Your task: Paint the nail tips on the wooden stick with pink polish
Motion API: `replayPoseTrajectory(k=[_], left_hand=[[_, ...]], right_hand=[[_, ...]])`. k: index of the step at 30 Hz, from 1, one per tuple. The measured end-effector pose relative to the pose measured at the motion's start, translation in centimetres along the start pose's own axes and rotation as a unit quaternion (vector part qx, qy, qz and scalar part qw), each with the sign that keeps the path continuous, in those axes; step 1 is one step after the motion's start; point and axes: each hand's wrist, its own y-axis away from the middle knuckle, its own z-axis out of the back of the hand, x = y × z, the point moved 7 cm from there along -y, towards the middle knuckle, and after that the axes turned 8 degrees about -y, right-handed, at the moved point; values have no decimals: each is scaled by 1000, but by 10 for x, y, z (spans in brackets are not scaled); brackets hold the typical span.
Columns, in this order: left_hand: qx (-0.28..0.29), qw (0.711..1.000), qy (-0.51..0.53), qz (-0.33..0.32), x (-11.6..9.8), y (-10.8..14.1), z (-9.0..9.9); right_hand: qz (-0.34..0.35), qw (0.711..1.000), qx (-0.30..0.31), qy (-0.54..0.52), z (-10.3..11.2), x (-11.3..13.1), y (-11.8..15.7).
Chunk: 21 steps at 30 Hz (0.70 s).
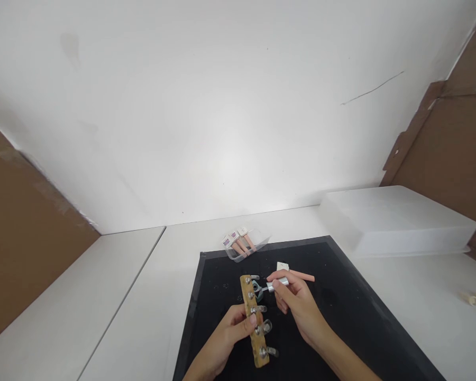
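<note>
My left hand (236, 334) grips a narrow wooden strip (257, 343) around its middle, thumb on top. Several metal screws run along the strip, with clear nail-shaped tips sticking out on its right side. A small teal ring-like piece (258, 296) sits by the upper part of the strip; its exact kind is unclear. Between the fingers of my right hand (295, 301) is a small tool with a silver handle (277, 285). Its thin tip reaches to the teal piece, and I cannot tell whether they touch. Behind my right hand lies a pinkish stick with a white label (303, 275).
A clear plastic tray (235, 259) holding several labelled pinkish sticks (240, 246) stands at the black mat's (218, 307) far edge. To the right is a large translucent bin (400, 222), with small pale objects (474, 299) nearer. White and brown walls enclose the table.
</note>
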Motion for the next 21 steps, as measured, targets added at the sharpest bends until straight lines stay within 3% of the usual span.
replayPoseTrajectory(k=[21], left_hand=[[-6, 1000, 14, 6, 1, 1, 1]], right_hand=[[130, 989, 73, 22, -10, 23, 7]])
